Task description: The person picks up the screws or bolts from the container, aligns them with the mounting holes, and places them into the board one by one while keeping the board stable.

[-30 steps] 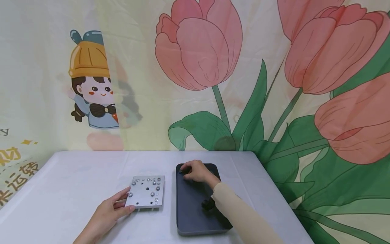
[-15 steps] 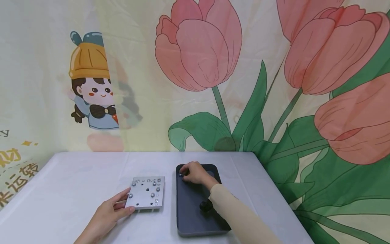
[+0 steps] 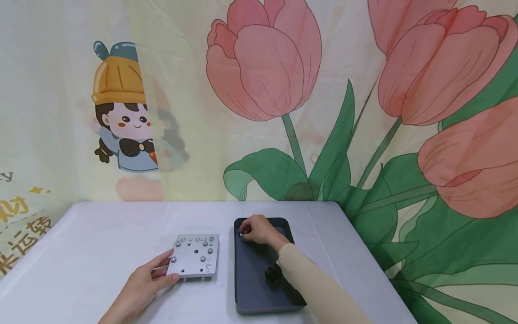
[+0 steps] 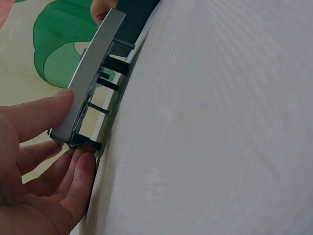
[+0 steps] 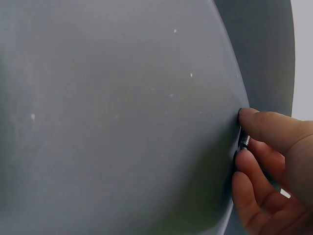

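A square silver metal plate (image 3: 190, 261) with several bolts and holes lies left of the tray. My left hand (image 3: 141, 283) grips its near left corner, thumb on the near edge and fingers at the left side. Seen from the left wrist, dark bolt shanks (image 4: 117, 64) stick out beneath the plate. Over the far left corner of a dark grey tray (image 3: 252, 283), my right hand (image 3: 260, 230) pinches a small threaded screw (image 5: 244, 140) between thumb and fingers. Most of that screw is hidden by the fingertips.
A dark rounded object (image 3: 273, 273) shows beside the right sleeve (image 3: 319, 283), over the tray. The white-covered table (image 3: 101, 243) reaches back to a hanging printed cloth (image 3: 194, 157) with tulips.
My right hand has shifted slightly left and toward me at the tray's far corner, and a small bright bit now shows at its fingertips. The left hand and plate stay in place.
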Tool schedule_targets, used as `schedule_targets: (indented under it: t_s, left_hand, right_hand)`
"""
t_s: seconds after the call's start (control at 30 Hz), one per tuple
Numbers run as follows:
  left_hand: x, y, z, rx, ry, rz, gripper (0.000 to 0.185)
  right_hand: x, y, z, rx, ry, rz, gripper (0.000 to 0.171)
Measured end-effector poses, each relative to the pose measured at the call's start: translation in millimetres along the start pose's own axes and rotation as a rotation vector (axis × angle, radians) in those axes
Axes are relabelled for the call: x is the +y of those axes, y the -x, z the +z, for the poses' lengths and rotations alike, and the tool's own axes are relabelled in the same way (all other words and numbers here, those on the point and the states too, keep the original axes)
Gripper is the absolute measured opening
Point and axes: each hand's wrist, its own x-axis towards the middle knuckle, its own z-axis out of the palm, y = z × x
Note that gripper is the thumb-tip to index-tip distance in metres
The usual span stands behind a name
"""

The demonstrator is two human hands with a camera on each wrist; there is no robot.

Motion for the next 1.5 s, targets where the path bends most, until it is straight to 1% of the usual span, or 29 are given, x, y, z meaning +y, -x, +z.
schedule_targets:
  t_s: [0.23,0.5,0.67,0.83,0.9,1.13,1.37,1.5]
  left_hand:
    - [0.6,1.0,-2.0,-0.001,-0.025,0.014,0.096]
    - [-1.4,0.6,-2.2,-0.005,-0.016,0.033,0.096]
    - [-0.8,0.7,-2.6,-0.006,-0.017,0.038,0.096]
    - [0.4,-0.5,-2.2,-0.006,-0.015,-0.001,0.1]
    - [0.2,-0.9,-2.2,-0.007,-0.012,-0.017,0.101]
    - [0.2,-2.2,-2.5,-0.013,-0.022,-0.004,0.099]
    - [-0.7,-1.9,-2.3,-0.012,0.001,-0.042,0.103]
    - [0.9,-1.2,-2.4,-0.014,-0.003,-0.028,0.104]
  right_hand:
    - [0.2,0.3,-1.1,-0.019,-0.023,0.015,0.009]
    - [7.2,5.5,-4.2,-0.008,-0.096,0.016,0.008]
    - [11.5,9.8,-6.6,0.021,-0.148,0.011,0.014]
    - [12.0,12.8,-10.5,0.045,-0.173,-0.006,0.019]
    - [11.0,13.8,-12.1,0.052,-0.176,-0.016,0.02]
    - [3.9,17.4,-16.4,0.086,-0.185,-0.055,0.016]
    - [-9.0,18.9,-17.9,0.105,-0.246,-0.079,0.015]
    - [-15.6,19.4,-18.3,0.111,-0.264,-0.085,0.014]
